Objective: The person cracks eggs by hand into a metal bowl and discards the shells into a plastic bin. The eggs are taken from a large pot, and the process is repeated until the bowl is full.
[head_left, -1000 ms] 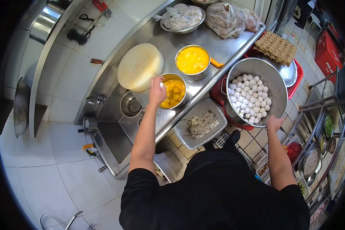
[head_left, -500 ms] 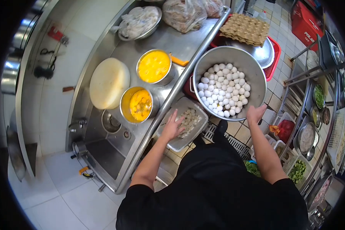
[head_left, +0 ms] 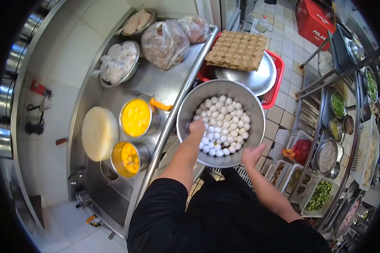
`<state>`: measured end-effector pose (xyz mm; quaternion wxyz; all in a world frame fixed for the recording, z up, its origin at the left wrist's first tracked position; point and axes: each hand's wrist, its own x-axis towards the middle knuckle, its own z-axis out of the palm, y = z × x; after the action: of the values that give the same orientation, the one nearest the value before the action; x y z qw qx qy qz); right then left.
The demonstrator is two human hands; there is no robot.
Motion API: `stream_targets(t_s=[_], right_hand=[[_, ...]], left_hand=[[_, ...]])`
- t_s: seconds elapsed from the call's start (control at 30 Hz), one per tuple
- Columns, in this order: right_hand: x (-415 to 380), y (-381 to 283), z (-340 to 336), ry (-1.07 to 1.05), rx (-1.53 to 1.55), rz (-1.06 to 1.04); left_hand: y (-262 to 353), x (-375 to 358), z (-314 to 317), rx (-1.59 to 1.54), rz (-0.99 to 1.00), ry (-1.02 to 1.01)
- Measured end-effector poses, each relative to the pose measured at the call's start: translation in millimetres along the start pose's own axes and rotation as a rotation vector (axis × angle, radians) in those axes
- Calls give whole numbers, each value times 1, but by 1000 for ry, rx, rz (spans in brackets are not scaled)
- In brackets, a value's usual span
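A large metal pot full of white eggs stands in front of me. My left hand reaches over its near-left side to the edge of the eggs. Its fingers look curled, and whatever they hold is hidden. My right hand rests against the pot's near-right rim, fingers stretched out. On the steel counter to the left are a metal pot of yolks and a second metal pot with yolks. My left arm and the big pot hide most of the grey tub.
A thick round chopping board leans by the sink. Bagged meat and bowls sit farther up the counter. Egg trays lie on a metal lid over a red basket. Shelves with greens line the right.
My left hand has moved from above the tub of shells into the big pot, its spread fingers now curled. The view has shifted; my right hand remains at the rim.
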<state>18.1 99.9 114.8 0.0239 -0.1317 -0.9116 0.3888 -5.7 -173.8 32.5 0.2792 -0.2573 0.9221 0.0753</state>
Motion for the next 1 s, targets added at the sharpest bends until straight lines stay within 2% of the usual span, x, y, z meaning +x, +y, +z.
stream_targets(t_s=[0.17, 0.23, 0.3, 0.33, 0.4, 0.47, 0.53, 0.6, 0.63, 0.7, 0.77, 0.83, 0.9, 0.97, 1.0], right_hand=[[-2, 3, -3, -27, 34, -4], [-3, 0, -2, -24, 50, -4], [-2, -1, -3, -13, 24, -7], [-3, 1, -2, -15, 25, -10], [-2, 6, 0, -31, -24, -13], [0, -4, -2, -27, -8, -12], [2, 2, 3, 31, -26, -30], [9, 15, 13, 71, -31, -71], [10, 19, 15, 116, -48, -99], [16, 27, 17, 63, -56, -85], [17, 11, 4, -3, -63, -40], [24, 21, 12, 46, -3, -92], [21, 4, 1, -5, -15, -65], [20, 0, -2, -41, -34, -30], [23, 1, 0, 0, -60, -34]], left_hand=[[-22, 43, 53, 148, 11, -55], [-18, 47, 50, 182, 3, -70], [-11, 49, 54, 61, -158, -83], [-11, 48, 58, 60, -161, -82], [-13, 45, 66, 107, 24, -133], [19, -1, -14, 176, 313, -373], [29, 2, -19, 240, 622, -351], [15, -61, -47, -1013, 343, -454], [8, -90, -61, -1238, 367, -509], [-16, -142, -75, -1474, 443, -455], [-49, -184, -73, -1610, 413, -460], [-91, -225, -68, -1564, 332, -356], [-134, -264, -59, -1548, 274, -136], [-177, -299, -51, -1451, 234, 237], [-197, -310, -46, -1221, 220, 549]])
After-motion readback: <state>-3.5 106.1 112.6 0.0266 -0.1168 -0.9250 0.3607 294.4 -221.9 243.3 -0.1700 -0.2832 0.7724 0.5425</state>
